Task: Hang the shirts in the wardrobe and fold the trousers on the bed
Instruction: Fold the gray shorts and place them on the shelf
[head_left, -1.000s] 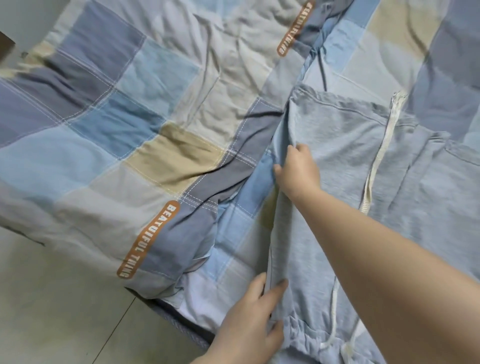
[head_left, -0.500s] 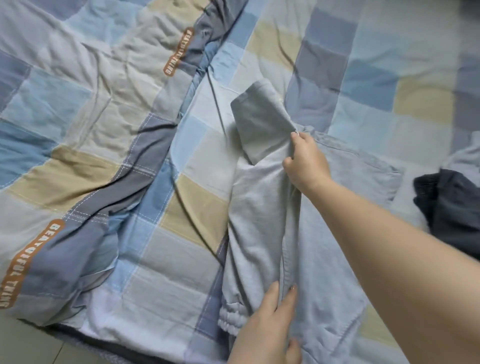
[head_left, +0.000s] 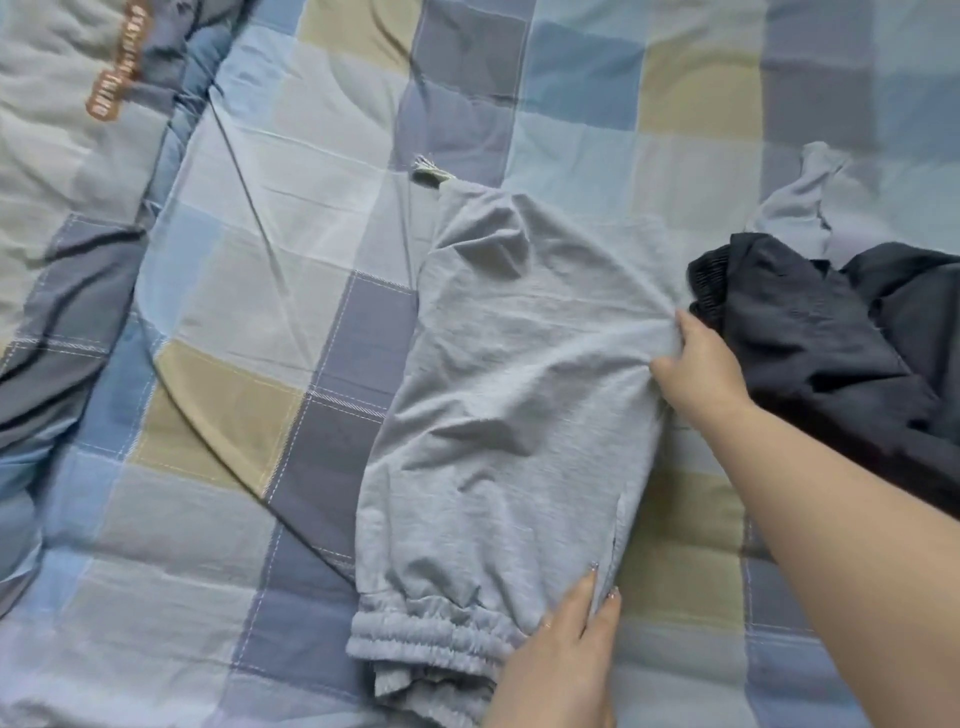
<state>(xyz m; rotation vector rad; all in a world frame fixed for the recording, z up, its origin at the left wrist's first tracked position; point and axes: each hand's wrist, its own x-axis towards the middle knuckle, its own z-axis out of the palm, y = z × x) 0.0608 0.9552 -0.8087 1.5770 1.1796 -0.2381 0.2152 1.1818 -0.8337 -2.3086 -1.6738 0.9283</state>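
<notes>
Right now, left hand (head_left: 558, 660) at the near edge, fingers straight and together, pressing flat on the right side of the grey trousers (head_left: 511, 415) just above the gathered cuff (head_left: 431, 636). Right hand (head_left: 698, 371) farther off, fingers curled into the right edge of the same trousers, pinching a bunch of cloth so that creases fan out leftward. Trousers folded lengthwise, lying on the checked bedsheet (head_left: 311, 260) in the middle of the bed, cuffs near, waist far, a drawstring tip (head_left: 427, 171) poking out at the far left corner. Just right of the right hand, a dark crumpled garment (head_left: 831, 338); beyond it, a pale grey garment (head_left: 800, 208). Far left, a rumpled quilt (head_left: 57, 171) with an orange label (head_left: 115, 78).
</notes>
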